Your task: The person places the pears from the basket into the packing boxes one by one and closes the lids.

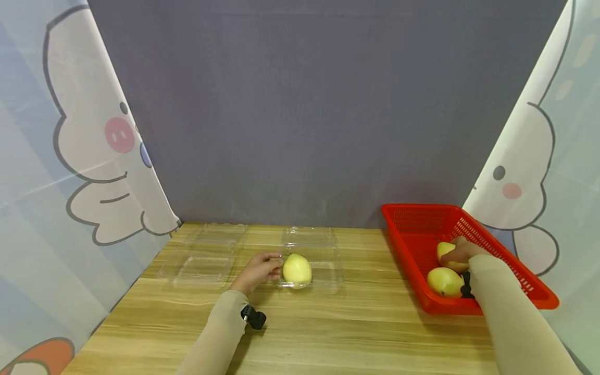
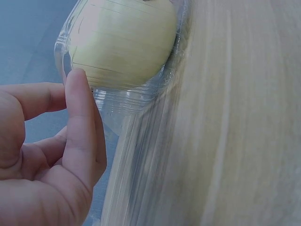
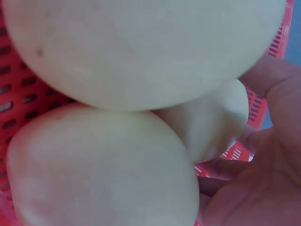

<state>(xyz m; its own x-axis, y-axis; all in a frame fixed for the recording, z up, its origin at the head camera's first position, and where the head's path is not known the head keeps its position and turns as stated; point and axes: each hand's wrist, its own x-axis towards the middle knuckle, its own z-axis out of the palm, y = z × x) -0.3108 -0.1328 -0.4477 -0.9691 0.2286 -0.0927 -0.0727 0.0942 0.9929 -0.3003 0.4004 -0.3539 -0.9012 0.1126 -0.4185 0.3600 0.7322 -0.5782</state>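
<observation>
A yellow pear (image 1: 297, 269) sits in the left part of an open clear plastic container (image 1: 328, 268) at the middle of the table. My left hand (image 1: 260, 271) pinches the container's left edge between thumb and finger, beside that pear; the left wrist view shows the fingertips (image 2: 77, 77) at the plastic rim. On the right, my right hand (image 1: 461, 252) reaches into a red basket (image 1: 408, 260). Its thumb and fingers curl round a pear (image 3: 216, 122), seen behind two nearer ones in the right wrist view. Another pear (image 1: 444, 282) lies near the basket's front wall.
A second open clear container (image 1: 201, 265) stands on the wooden table (image 1: 328, 333) at the left. A grey curtain (image 1: 300, 114) hangs behind the table, and cartoon-printed curtains (image 1: 94, 208) stand at both sides.
</observation>
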